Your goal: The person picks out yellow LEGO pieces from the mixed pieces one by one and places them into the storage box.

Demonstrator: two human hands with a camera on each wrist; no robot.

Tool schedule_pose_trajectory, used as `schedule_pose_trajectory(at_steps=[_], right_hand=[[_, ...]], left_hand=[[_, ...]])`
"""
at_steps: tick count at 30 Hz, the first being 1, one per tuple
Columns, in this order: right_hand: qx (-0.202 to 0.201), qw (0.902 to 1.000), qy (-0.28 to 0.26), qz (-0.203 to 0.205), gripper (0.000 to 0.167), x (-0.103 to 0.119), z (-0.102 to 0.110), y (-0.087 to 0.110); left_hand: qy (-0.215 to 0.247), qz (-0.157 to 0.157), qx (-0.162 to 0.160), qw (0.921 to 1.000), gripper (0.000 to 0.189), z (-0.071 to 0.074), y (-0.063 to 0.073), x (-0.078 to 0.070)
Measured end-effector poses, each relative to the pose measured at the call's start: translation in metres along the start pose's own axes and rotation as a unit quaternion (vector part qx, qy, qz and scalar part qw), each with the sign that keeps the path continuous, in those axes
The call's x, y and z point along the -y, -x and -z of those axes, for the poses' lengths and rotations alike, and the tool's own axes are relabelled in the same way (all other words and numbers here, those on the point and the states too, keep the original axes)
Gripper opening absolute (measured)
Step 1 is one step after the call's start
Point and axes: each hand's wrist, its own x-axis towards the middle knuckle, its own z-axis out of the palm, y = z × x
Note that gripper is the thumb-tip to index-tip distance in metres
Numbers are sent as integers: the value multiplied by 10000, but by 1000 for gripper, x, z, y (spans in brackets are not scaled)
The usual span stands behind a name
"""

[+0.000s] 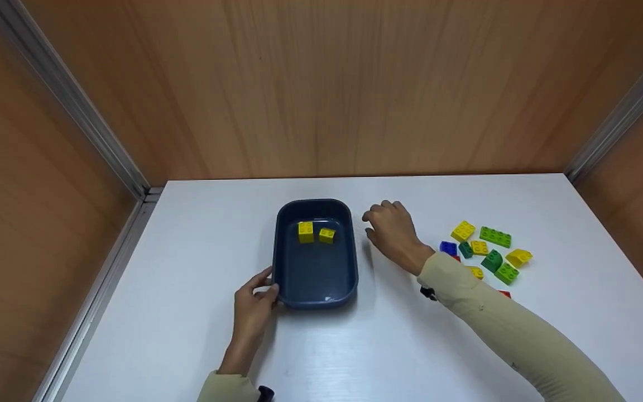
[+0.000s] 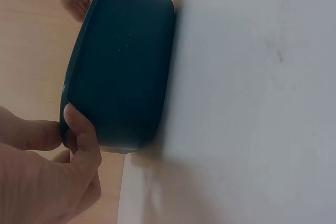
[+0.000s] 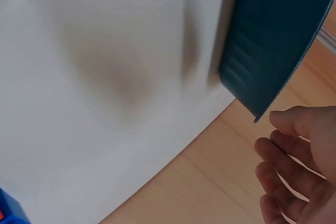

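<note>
A dark blue tray (image 1: 316, 279) stands on the white table with two yellow toy bricks (image 1: 306, 232) inside, near its far end. My left hand (image 1: 254, 307) pinches the tray's near left rim between thumb and fingers; the left wrist view shows the grip on the tray wall (image 2: 121, 66) closely. Just right of the tray hovers my right hand (image 1: 393, 231), its fingers loosely bent and nothing between them. In the right wrist view the hand (image 3: 299, 166) is apart from the tray's edge.
Right of the right forearm lies a loose group of toy bricks, among them a light green brick (image 1: 495, 237), a blue brick (image 1: 448, 248) and a yellow brick (image 1: 462, 230). The forearm partly covers some red ones. A wooden panel (image 1: 321, 89) rises behind the table.
</note>
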Motion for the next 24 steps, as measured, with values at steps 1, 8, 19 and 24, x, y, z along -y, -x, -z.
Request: schedule_pose_trajectory(at_steps=[1,8,19,24], right_hand=[[-29,10000,28,33,19,-2,0,2],[7,10000,-42,68,22,-11,2,17],[-297,9994,13,188,23,-33,-1,40],[-218,9997,-33,-58,27,-49,-1,50]], left_hand=[[7,-2,0,10000,44,0,0,0],[88,12,20,10000,45,1,-1,1],[64,-62,-3,10000,45,2,1,2],[142,-74,60,9999,45,2,1,2]])
